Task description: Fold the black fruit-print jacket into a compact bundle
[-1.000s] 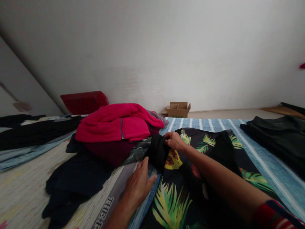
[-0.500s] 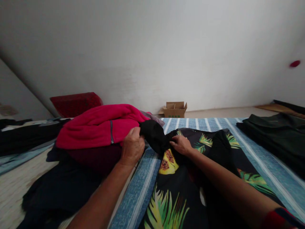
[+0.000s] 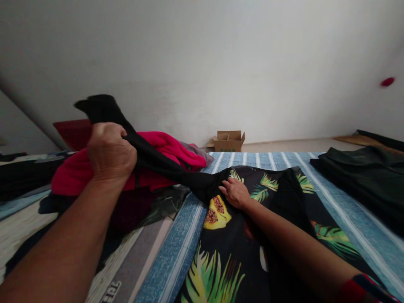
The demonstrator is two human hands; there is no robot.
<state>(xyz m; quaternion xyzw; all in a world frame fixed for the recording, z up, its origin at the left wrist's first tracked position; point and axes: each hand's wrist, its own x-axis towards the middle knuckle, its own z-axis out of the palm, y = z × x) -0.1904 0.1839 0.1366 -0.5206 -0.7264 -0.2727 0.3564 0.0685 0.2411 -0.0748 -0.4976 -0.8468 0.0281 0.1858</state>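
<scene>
A black garment (image 3: 217, 263) printed with green leaves and yellow papaya lies spread over a blue striped cloth (image 3: 181, 235). From its upper left corner runs a plain black sleeve (image 3: 154, 158), stretched up and to the left. My left hand (image 3: 111, 147) is closed in a fist around the sleeve near its end, raised above the pink clothes. A loose tip of the sleeve sticks up past the fist. My right hand (image 3: 235, 192) lies with bent fingers on the garment where the sleeve joins it; whether it pinches the fabric is hard to see.
A heap with a pink fleece (image 3: 74, 172) stands on the left. Dark folded clothes (image 3: 369, 181) lie at the right. Behind are an open cardboard box (image 3: 227, 142), a red item (image 3: 71, 134) and the pale wall. More dark clothes (image 3: 30, 174) lie at far left.
My left hand has pulled the sleeve up and to the left, so the bunched black fabric is now drawn out long. My right hand stays near the shoulder of the garment.
</scene>
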